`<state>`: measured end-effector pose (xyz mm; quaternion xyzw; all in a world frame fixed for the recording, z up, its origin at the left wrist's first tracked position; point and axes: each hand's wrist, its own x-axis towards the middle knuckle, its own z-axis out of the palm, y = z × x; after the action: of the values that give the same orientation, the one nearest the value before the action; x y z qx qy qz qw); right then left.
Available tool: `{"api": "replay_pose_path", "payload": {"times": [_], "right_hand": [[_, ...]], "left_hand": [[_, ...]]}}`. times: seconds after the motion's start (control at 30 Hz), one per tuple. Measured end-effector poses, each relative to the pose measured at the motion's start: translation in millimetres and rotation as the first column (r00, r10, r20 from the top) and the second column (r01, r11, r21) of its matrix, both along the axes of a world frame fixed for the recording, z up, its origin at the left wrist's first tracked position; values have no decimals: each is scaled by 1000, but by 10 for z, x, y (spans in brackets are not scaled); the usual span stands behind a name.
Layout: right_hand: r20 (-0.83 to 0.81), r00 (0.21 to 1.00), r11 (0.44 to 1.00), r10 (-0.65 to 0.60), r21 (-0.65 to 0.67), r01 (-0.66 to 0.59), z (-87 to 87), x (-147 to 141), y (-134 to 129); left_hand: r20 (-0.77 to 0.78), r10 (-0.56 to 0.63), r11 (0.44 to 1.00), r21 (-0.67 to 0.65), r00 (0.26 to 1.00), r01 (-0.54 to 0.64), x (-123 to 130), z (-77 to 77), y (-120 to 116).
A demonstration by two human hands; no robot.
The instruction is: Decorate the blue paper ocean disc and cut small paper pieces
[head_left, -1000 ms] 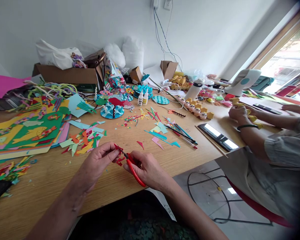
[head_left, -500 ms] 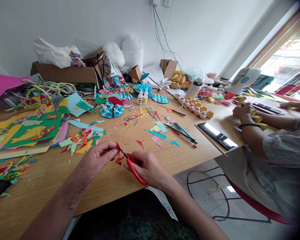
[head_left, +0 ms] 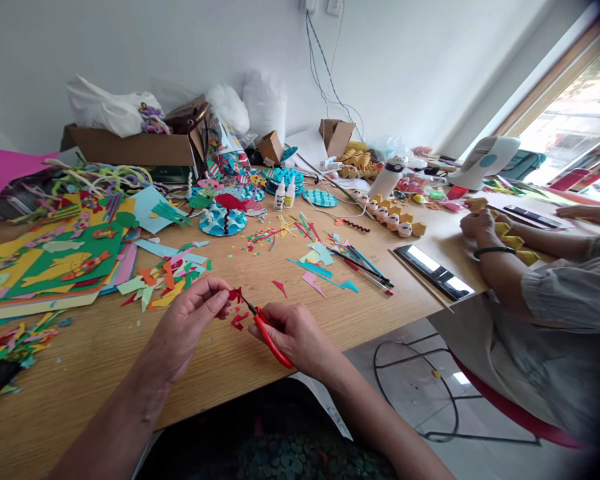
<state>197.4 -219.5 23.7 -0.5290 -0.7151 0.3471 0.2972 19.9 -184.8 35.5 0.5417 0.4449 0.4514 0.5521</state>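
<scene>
Between the thumb and fingers of my left hand (head_left: 199,320) is a small piece of red paper (head_left: 236,294), pinched at its left end. My right hand (head_left: 294,335) is closed around the red handles of a pair of scissors (head_left: 271,343). The dark blades point up and left and meet the red paper; whether they are parted is too small to tell. Just below the blades, red paper scraps (head_left: 239,321) lie on the wooden table (head_left: 145,373). A separate red sliver (head_left: 280,287) rests beyond my right hand.
Coloured paper sheets (head_left: 55,260) and offcuts (head_left: 173,273) cover the left side. Two glue bottles (head_left: 285,195) stand behind, near a blue paper ocean model (head_left: 223,220). Pencils (head_left: 365,270) and a phone (head_left: 435,272) lie rightward. Another person's hand (head_left: 479,227) holds a yellow egg-carton strip.
The red paper has turned in my left fingers, and its outline now spreads sideways at the scissor tips. My right hand has barely shifted. The other person's hand has moved slightly left.
</scene>
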Motion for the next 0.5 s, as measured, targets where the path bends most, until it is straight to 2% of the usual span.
{"api": "replay_pose_path", "payload": {"times": [0.13,0.3,0.5], "right_hand": [[-24,1000,1000,-4,-14,4,-16,-9,5],[-2,1000,1000,23,4,-23,22,-18,-9],[-5,1000,999,25,25,-25,22,-32,-9]], "left_hand": [[52,16,998,-56,999,-13,54,5,-29],[57,8,999,-50,998,-5,76,41,-29],[73,-32,999,-41,997,35,92,14,-45]]}}
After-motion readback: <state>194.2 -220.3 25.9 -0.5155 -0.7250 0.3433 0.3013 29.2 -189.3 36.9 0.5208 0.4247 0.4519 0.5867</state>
